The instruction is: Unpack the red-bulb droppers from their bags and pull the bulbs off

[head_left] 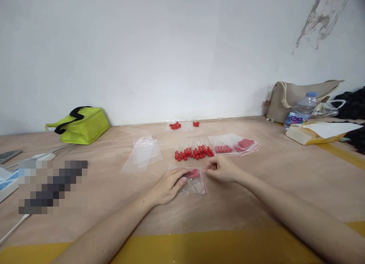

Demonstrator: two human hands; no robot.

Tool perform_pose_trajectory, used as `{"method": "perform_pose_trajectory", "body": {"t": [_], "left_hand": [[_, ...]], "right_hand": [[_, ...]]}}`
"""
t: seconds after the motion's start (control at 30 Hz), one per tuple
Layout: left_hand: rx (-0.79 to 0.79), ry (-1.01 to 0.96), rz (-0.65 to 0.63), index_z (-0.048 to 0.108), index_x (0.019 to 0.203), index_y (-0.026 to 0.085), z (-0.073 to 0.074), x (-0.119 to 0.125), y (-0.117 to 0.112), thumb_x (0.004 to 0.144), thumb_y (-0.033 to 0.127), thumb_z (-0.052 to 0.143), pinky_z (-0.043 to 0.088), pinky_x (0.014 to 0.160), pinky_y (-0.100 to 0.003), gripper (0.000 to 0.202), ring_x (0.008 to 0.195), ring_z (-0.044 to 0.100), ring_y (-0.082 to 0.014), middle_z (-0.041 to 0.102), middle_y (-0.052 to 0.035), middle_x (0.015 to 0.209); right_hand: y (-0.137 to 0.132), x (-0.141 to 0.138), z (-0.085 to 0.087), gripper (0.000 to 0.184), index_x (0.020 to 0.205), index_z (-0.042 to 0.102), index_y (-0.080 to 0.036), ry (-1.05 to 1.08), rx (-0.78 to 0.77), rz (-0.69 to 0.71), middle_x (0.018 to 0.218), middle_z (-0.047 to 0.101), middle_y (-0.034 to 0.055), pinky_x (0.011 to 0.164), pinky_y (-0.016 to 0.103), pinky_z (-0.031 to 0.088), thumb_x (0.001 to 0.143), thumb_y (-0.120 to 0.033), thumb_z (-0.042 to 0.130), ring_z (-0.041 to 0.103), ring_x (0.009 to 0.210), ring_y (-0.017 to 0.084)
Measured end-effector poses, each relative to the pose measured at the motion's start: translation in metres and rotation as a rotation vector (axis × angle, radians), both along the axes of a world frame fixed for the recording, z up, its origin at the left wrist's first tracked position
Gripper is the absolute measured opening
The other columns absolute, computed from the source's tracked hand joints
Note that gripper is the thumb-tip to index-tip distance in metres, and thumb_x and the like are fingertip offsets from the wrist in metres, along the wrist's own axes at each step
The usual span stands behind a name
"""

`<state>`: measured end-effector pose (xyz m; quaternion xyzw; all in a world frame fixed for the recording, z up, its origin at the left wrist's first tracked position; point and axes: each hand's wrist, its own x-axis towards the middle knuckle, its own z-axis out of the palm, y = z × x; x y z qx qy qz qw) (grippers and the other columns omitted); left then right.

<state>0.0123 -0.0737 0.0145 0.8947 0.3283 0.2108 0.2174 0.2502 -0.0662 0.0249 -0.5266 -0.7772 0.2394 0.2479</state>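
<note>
A clear zip bag (196, 187) with a red seal line lies flat on the table, red pieces (194, 173) inside it. Resting on its left part is my left hand (171, 184), fingers stretched out over the plastic. My right hand (220, 169) is beside the bag's sealing edge, thumb and fingertips pinched together. Whether they hold anything is too small to tell. Just beyond both hands, several red-headed items (196, 153) with thin, pale, see-through stems lie in a row. To their right are filled zip bags (236, 145) with red pieces in them.
Flat, clear bags (145, 151) are stacked at left. Near the wall lie small red pieces (175, 125) on a clear bag. A lime-green bag (85, 127) stands at back left; a water bottle (301, 110), beige bag (299, 93) and open envelope (313, 132) are at right.
</note>
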Motion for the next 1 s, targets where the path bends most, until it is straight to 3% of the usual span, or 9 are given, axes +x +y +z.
{"method": "perform_pose_trajectory", "body": {"t": [0.1, 0.23, 0.47, 0.6, 0.7, 0.87, 1.0], "left_hand": [[-0.016, -0.010, 0.023, 0.044, 0.124, 0.023, -0.002, -0.001, 0.001, 0.089, 0.032, 0.039, 0.039, 0.096, -0.037, 0.036, 0.110, 0.050, -0.0190, 0.053, -0.0047, 0.122], [-0.008, -0.012, 0.002, 0.043, 0.125, 0.023, -0.003, -0.002, 0.002, 0.083, 0.031, 0.048, 0.038, 0.097, -0.037, 0.042, 0.112, 0.049, -0.0201, 0.052, -0.0054, 0.124], [0.057, 0.052, -0.072, 0.038, 0.129, 0.023, 0.002, -0.005, 0.003, 0.080, 0.029, 0.051, 0.037, 0.098, -0.038, 0.051, 0.114, 0.047, -0.0206, 0.050, -0.0059, 0.126], [0.090, 0.096, -0.105, 0.033, 0.131, 0.021, 0.002, -0.007, 0.002, 0.083, 0.035, 0.048, 0.034, 0.101, -0.036, 0.052, 0.118, 0.043, -0.0192, 0.046, -0.0068, 0.130], [0.111, 0.171, -0.086, 0.032, 0.133, 0.021, 0.002, -0.008, 0.002, 0.085, 0.041, 0.044, 0.031, 0.104, -0.040, 0.054, 0.124, 0.037, -0.0212, 0.040, -0.0078, 0.135], [0.113, 0.254, -0.092, 0.026, 0.136, 0.019, 0.003, -0.010, 0.003, 0.085, 0.047, 0.041, 0.028, 0.105, -0.042, 0.060, 0.128, 0.031, -0.0230, 0.033, -0.0087, 0.140], [0.095, 0.277, -0.066, 0.025, 0.137, 0.018, 0.004, -0.009, 0.002, 0.088, 0.046, 0.035, 0.027, 0.106, -0.041, 0.057, 0.128, 0.030, -0.0220, 0.033, -0.0083, 0.140]], "right_hand": [[-0.008, -0.007, -0.013, 0.020, 0.080, 0.068, -0.019, 0.137, 0.058, 0.089, 0.061, 0.062, -0.0007, 0.051, 0.020, 0.035, 0.077, -0.031, 0.053, 0.049, 0.053, 0.009], [-0.008, -0.017, -0.024, 0.021, 0.091, 0.068, -0.019, 0.117, 0.235, 0.056, 0.062, 0.061, -0.0003, 0.056, 0.021, 0.035, 0.075, -0.029, 0.058, 0.049, 0.056, 0.010], [-0.008, -0.015, -0.025, 0.013, 0.075, 0.067, -0.019, -0.112, 0.336, 0.038, 0.059, 0.055, -0.0001, 0.057, 0.023, 0.031, 0.073, -0.031, 0.063, 0.047, 0.059, 0.012], [-0.007, -0.011, -0.027, 0.010, 0.081, 0.069, -0.022, -0.081, 0.438, 0.120, 0.062, 0.054, 0.0008, 0.063, 0.025, 0.034, 0.074, -0.027, 0.063, 0.047, 0.066, 0.013], [-0.007, -0.010, -0.029, 0.019, 0.091, 0.066, -0.020, -0.026, 0.512, 0.173, 0.071, 0.055, 0.0029, 0.066, 0.027, 0.037, 0.073, -0.020, 0.061, 0.048, 0.071, 0.015], [-0.011, -0.011, -0.029, 0.036, 0.106, 0.057, -0.020, -0.067, 0.480, 0.298, 0.101, 0.056, 0.0070, 0.082, 0.033, 0.038, 0.072, -0.010, 0.053, 0.048, 0.092, 0.018], [-0.012, -0.013, -0.025, 0.033, 0.108, 0.055, -0.019, -0.174, 0.454, 0.278, 0.102, 0.057, 0.0074, 0.083, 0.035, 0.037, 0.077, -0.011, 0.048, 0.047, 0.094, 0.019]]}}
